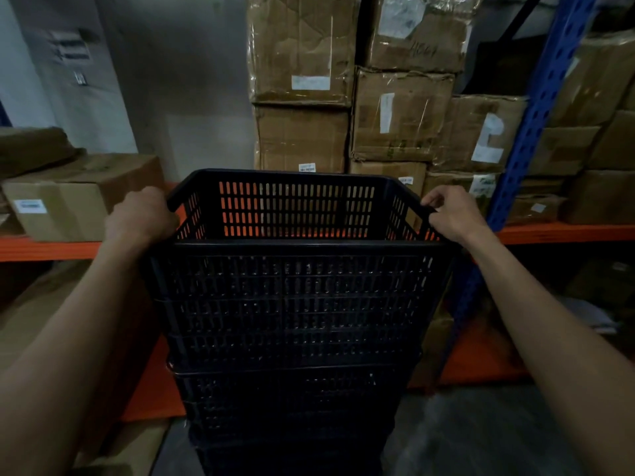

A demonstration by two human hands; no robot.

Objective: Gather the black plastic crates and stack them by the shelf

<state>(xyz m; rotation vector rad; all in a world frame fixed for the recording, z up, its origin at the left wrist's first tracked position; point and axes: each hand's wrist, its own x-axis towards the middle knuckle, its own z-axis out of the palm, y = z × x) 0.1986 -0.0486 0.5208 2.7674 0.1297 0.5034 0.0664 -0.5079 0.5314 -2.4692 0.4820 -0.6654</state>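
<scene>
A black slotted plastic crate (295, 286) fills the middle of the head view, on top of a stack of more black crates (292, 417) that runs down to the floor. My left hand (139, 214) is closed on the top crate's left rim. My right hand (450, 211) is closed on its right rim. The stack stands right in front of the shelf, whose orange beam (567, 233) shows through the crate's slots. The lowest crates are dark and hard to tell apart.
Cardboard boxes (398, 115) are piled high behind the crate. A blue shelf upright (525, 121) rises at the right. A box (79, 197) sits on the left shelf level. Flat cardboard (137, 448) lies on the grey floor at lower left.
</scene>
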